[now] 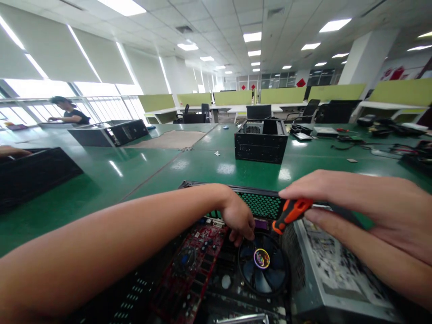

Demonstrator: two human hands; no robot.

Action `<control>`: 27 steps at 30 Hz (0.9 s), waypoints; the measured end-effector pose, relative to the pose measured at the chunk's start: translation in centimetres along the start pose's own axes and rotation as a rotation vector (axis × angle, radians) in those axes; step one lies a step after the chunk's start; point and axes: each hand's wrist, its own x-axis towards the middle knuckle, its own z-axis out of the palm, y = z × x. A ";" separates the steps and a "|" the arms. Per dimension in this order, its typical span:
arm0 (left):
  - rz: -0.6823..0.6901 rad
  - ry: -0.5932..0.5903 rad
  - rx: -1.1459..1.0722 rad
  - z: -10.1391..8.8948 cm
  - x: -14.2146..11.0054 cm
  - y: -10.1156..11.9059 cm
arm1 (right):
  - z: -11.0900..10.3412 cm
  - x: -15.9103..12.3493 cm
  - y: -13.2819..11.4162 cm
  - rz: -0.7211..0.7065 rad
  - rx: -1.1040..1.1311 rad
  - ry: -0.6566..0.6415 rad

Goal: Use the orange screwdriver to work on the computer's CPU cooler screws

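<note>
My right hand pinches an orange and black screwdriver by its handle, tilted over the open computer case; its shaft is not visible. Reaching into the case, my left hand has its fingers curled down at the upper edge of the round black cooling fan. What those fingers grip, if anything, is hidden. Left of the fan lies a red circuit board with a small cooler on it. On the right sits a grey metal power supply with a worn label, beneath my right hand.
Beyond my case, another black computer case stands on the green table. Further cases lie on the left, with a co-worker's hand at one. A person sits farther back. Cables and parts clutter the right side.
</note>
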 end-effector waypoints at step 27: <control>-0.040 0.020 0.021 0.1 -0.2 0.9 | 0.3 3.4 1.4 -0.019 -0.012 -0.061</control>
